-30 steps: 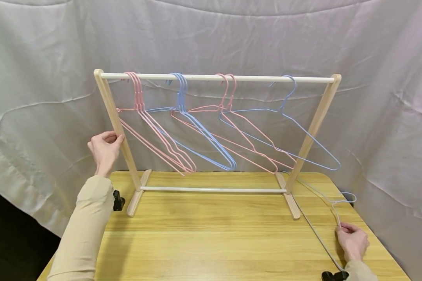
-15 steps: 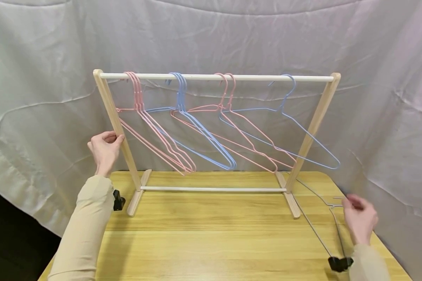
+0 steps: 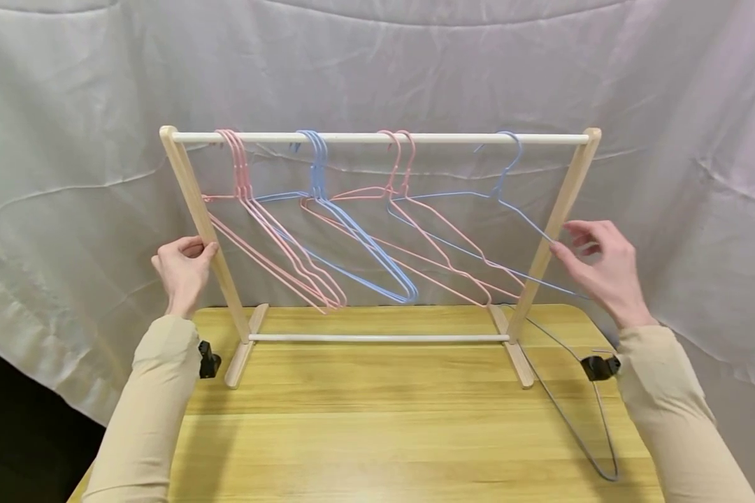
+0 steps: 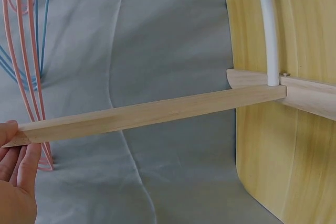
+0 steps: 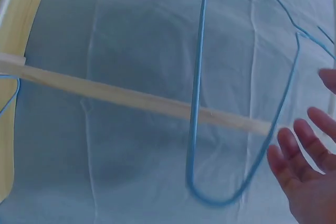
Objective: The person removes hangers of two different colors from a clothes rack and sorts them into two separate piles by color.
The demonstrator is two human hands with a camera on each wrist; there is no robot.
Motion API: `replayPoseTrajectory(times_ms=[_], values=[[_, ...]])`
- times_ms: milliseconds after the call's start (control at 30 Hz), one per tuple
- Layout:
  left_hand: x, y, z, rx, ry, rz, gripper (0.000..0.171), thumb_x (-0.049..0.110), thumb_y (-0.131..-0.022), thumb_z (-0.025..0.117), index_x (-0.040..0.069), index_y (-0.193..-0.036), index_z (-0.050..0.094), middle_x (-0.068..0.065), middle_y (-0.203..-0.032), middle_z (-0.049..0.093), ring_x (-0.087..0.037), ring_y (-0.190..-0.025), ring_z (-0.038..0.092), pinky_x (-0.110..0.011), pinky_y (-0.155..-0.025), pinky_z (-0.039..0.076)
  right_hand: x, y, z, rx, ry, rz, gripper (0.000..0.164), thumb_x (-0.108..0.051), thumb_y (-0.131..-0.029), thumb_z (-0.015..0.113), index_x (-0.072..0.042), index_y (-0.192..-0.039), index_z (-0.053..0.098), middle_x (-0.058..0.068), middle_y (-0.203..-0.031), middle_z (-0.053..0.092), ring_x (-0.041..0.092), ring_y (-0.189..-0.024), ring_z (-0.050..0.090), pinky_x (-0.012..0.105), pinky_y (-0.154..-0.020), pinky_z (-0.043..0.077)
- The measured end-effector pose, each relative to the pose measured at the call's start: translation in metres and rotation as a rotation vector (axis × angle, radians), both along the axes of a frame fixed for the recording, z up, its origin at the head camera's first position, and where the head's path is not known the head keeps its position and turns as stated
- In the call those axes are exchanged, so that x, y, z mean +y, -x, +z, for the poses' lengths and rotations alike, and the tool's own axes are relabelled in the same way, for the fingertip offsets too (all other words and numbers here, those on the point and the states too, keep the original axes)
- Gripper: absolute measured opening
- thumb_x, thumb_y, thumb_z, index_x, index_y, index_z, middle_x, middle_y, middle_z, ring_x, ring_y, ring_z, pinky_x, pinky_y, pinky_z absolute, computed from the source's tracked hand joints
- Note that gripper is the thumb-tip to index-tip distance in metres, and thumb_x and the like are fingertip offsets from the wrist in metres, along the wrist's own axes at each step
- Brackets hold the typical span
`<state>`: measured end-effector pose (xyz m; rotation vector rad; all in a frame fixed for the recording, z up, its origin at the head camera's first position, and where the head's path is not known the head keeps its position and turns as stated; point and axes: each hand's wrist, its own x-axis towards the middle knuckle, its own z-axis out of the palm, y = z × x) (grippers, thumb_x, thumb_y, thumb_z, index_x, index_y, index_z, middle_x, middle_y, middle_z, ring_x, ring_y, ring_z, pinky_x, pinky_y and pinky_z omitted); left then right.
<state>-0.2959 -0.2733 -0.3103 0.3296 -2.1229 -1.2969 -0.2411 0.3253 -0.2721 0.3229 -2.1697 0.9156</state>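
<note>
My left hand (image 3: 182,272) pinches the left wooden post (image 3: 191,188) of a tabletop clothes rack; in the left wrist view the thumb lies on one side of the post (image 4: 131,117) and the fingers on the other. At the right post (image 3: 566,185) is my right hand (image 3: 607,269), its fingers apart and holding nothing. It overlaps the outer end of a blue wire hanger (image 3: 498,190) that hangs alone on the rack's right part. In the right wrist view, spread fingers (image 5: 294,156) are right beside this blue hanger (image 5: 196,103).
Pink hangers (image 3: 243,168), blue hangers (image 3: 318,168) and two more pink hangers (image 3: 406,168) hang on the white top rail (image 3: 453,138). A bluish-grey hanger (image 3: 606,478) lies on the wooden table (image 3: 377,433) by the rack's right foot (image 3: 517,367). A grey curtain (image 3: 377,70) stands behind.
My right hand has let go of the hanger on the table and risen to the right post. That hanger stays on the table. The left hand keeps its hold on the left post.
</note>
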Motion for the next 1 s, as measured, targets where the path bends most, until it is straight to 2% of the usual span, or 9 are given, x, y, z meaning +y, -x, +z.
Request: replayPoseTrajectory(times_ms=[133,200,267,433,500,633,867,1000], values=[[-0.001,0.0,-0.001,0.008,0.002,-0.003,0.033,0.023,-0.091,0.073,0.001,-0.115,0.074,-0.019,-0.112,0.072,-0.02,-0.139,0.039,-0.04,-0.113,0.022,-0.009,0.014,0.003,-0.08,-0.084,0.026,0.032,-0.012,-0.088,0.075,0.005,-0.114,0.067,0.01,-0.1,0.065,-0.014,-0.075,0.05,0.002,-0.068,0.041],[-0.002,0.0,-0.002,0.008,0.005,-0.004,0.033,0.024,-0.091,0.073,0.001,-0.114,0.075,-0.016,-0.109,0.074,-0.02,-0.139,0.04,-0.039,-0.112,0.022,-0.011,0.019,0.002,-0.086,-0.101,0.021,0.029,-0.011,-0.088,0.075,0.006,-0.11,0.067,0.018,-0.095,0.066,-0.015,-0.07,0.049,0.002,-0.064,0.041],[-0.002,0.001,-0.002,0.009,0.004,-0.004,0.033,0.024,-0.091,0.073,0.001,-0.114,0.075,-0.016,-0.109,0.073,-0.02,-0.138,0.04,-0.039,-0.112,0.023,-0.013,0.022,0.001,-0.08,-0.103,0.012,0.025,-0.01,-0.088,0.075,0.006,-0.106,0.068,0.012,-0.085,0.067,-0.015,-0.067,0.049,0.003,-0.061,0.041],[-0.001,0.001,-0.002,0.021,0.009,-0.001,0.032,0.023,-0.091,0.073,0.0,-0.114,0.075,-0.023,-0.112,0.071,-0.021,-0.138,0.041,-0.04,-0.112,0.023,-0.016,0.026,0.0,-0.027,-0.055,0.014,0.016,-0.007,-0.087,0.075,0.006,-0.095,0.07,-0.02,-0.07,0.055,-0.012,-0.06,0.047,0.005,-0.057,0.039],[-0.001,0.001,-0.001,0.021,0.009,-0.001,0.032,0.022,-0.091,0.073,0.0,-0.114,0.075,-0.023,-0.113,0.07,-0.021,-0.139,0.041,-0.04,-0.113,0.023,-0.017,0.027,-0.001,-0.009,-0.02,0.02,0.014,-0.007,-0.087,0.075,0.005,-0.092,0.07,-0.026,-0.068,0.052,-0.011,-0.059,0.047,0.005,-0.057,0.038],[-0.001,0.0,0.0,0.019,0.008,-0.002,0.032,0.021,-0.091,0.073,0.0,-0.115,0.074,-0.025,-0.114,0.07,-0.02,-0.14,0.042,-0.038,-0.115,0.023,-0.018,0.027,-0.003,-0.011,0.041,0.02,0.014,-0.007,-0.087,0.076,0.005,-0.092,0.072,-0.029,-0.066,0.052,-0.01,-0.058,0.046,0.006,-0.056,0.037],[-0.001,0.001,0.001,0.03,0.012,0.002,0.031,0.02,-0.091,0.073,0.0,-0.115,0.075,-0.025,-0.113,0.07,-0.023,-0.134,0.053,-0.034,-0.117,0.027,-0.019,0.028,-0.003,-0.047,0.106,-0.003,0.016,-0.004,-0.087,0.075,0.009,-0.095,0.07,-0.03,-0.064,0.052,-0.011,-0.056,0.046,0.006,-0.054,0.037],[-0.001,0.0,0.001,0.029,0.018,0.004,0.03,0.02,-0.091,0.073,0.0,-0.114,0.075,-0.026,-0.113,0.069,-0.022,-0.136,0.049,-0.035,-0.116,0.026,-0.021,0.026,0.0,-0.046,0.154,-0.003,0.016,-0.001,-0.087,0.074,0.012,-0.095,0.068,-0.03,-0.064,0.053,-0.01,-0.056,0.046,0.007,-0.054,0.036]])
